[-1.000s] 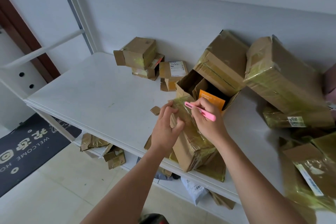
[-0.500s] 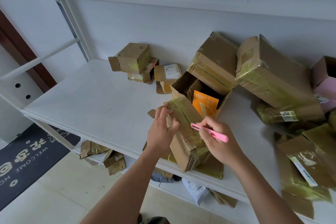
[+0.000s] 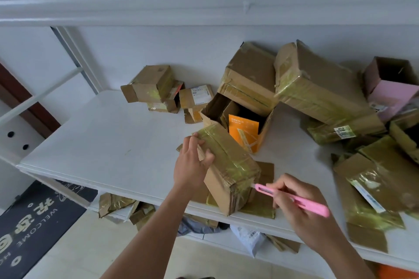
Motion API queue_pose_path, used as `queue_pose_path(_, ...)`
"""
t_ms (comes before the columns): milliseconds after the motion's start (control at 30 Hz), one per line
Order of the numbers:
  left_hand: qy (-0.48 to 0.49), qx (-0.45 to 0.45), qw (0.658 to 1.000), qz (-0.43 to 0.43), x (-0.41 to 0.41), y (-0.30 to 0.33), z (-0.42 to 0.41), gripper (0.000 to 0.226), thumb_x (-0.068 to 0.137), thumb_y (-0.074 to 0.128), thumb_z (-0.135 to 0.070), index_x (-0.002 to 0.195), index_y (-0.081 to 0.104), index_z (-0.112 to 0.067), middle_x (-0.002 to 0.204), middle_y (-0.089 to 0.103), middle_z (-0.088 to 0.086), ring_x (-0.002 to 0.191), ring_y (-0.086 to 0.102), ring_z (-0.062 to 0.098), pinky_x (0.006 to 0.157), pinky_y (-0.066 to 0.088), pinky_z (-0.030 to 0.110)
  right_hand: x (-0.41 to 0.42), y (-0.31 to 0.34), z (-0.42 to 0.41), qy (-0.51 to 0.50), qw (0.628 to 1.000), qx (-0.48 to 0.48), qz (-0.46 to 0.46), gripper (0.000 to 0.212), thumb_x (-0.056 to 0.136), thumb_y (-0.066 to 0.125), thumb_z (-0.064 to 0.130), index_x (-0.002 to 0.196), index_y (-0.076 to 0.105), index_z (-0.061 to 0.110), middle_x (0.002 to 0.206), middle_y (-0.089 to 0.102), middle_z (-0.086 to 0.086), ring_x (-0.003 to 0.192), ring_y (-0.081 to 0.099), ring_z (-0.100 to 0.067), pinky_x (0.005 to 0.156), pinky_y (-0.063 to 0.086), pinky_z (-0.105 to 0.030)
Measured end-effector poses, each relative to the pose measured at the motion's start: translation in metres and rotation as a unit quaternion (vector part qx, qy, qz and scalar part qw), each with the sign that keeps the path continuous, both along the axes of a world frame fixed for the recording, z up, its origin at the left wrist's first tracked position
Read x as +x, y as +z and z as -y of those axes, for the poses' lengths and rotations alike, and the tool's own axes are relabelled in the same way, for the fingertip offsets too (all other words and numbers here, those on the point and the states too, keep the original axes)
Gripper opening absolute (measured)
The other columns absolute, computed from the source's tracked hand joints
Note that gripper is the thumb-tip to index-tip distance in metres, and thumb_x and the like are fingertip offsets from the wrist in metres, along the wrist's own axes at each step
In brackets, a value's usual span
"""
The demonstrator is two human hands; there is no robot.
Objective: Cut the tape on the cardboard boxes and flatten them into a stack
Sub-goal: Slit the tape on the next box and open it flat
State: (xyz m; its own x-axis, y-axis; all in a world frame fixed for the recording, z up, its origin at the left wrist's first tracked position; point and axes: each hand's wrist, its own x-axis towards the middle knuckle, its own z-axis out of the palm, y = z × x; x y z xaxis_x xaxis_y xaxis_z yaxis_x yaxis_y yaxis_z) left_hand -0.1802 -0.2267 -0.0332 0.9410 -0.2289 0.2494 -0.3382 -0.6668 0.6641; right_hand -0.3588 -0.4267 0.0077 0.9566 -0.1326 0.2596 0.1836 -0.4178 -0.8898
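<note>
The right hand (image 3: 301, 208), pinching a pink cutter (image 3: 292, 199), has drawn back to the taped box's (image 3: 229, 165) near end (slit seemingly finished). The left hand (image 3: 192, 163) is gripping the box's far end, flattening likely next.

Soft, even daylight fills the view, bright enough but flat, with a cool bluish-white cast over the wall and the counter (image 3: 95, 142). Shadows are faint and diffuse: a pale smudge under the left hand (image 3: 191, 165), darker pockets inside the open box (image 3: 235, 115) and below the counter's front edge. The tape on the held box (image 3: 226, 163) throws greenish-yellow glare, and the same sheen flares on the big boxes (image 3: 317, 88) at the right. Wide-angle bending curves the counter's edge and the frame post at left. The right hand (image 3: 303, 208) and pink cutter (image 3: 292, 199) look slightly smeared; the far right corner goes soft and blurry.
</note>
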Motion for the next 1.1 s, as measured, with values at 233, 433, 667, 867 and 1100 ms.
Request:
queue_pose_path(233, -0.041, 0.098, 0.994, 0.006, 0.008, 0.005, 0.004, 0.081, 0.08, 0.027, -0.065, 0.143, 0.03, -0.014, 0.144, 0.026, 0.011, 0.136, 0.026, 0.031, 0.113, 0.03, 0.044, -0.004, -0.02, -0.01, -0.144, 0.959, 0.242, 0.022, 0.017, 0.091, 0.054, 0.021, 0.105, 0.062, 0.018, 0.089, 0.068, -0.007, 0.086, 0.069, -0.02, 0.082, 0.06, -0.043)
queue_pose_path(433, -0.069, -0.034, 0.99, -0.119, 0.005, 0.013, 0.01, 0.109, 0.066, 0.042, -0.071, 0.154, 0.014, -0.014, 0.143, 0.021, -0.004, 0.133, 0.027, 0.015, 0.112, 0.033, 0.038, 0.01, -0.031, -0.039, -0.162, 0.955, 0.249, 0.017, 0.025, 0.101, 0.049, 0.038, 0.121, 0.055, 0.025, 0.106, 0.068, 0.01, 0.101, 0.068, -0.013, 0.085, 0.06, -0.043)
queue_pose_path(667, 0.117, -0.021, 0.993, 0.02, -0.034, 0.034, 0.025, 0.076, 0.08, 0.055, -0.051, 0.142, 0.032, -0.013, 0.127, 0.034, 0.009, 0.115, 0.04, 0.03, 0.097, 0.04, 0.045, 0.03, -0.023, -0.015, -0.215, 0.949, 0.215, 0.088, 0.029, 0.1, 0.051, 0.037, 0.122, 0.055, 0.018, 0.108, 0.069, 0.009, 0.103, 0.065, -0.005, 0.08, 0.056, -0.023)
queue_pose_path(867, 0.108, 0.134, 0.985, 0.009, -0.058, 0.011, 0.027, 0.065, 0.085, 0.038, -0.056, 0.133, 0.041, -0.013, 0.125, 0.033, 0.011, 0.11, 0.04, 0.032, 0.095, 0.036, 0.048, 0.043, -0.042, 0.003, -0.239, 0.946, 0.203, 0.076, 0.018, 0.101, 0.049, 0.024, 0.115, 0.06, 0.02, 0.1, 0.07, 0.005, 0.096, 0.066, -0.022, 0.081, 0.052, -0.023)
queue_pose_path(1100, -0.166, 0.255, 0.947, 0.101, -0.041, 0.023, 0.041, 0.066, 0.091, 0.013, -0.054, 0.149, 0.037, -0.033, 0.16, 0.025, -0.011, 0.15, 0.017, 0.015, 0.122, 0.006, 0.037, 0.036, -0.045, 0.007, -0.242, 0.927, 0.28, 0.066, 0.026, 0.098, 0.055, 0.042, 0.114, 0.062, 0.023, 0.103, 0.069, -0.008, 0.103, 0.066, -0.031, 0.084, 0.052, -0.066)
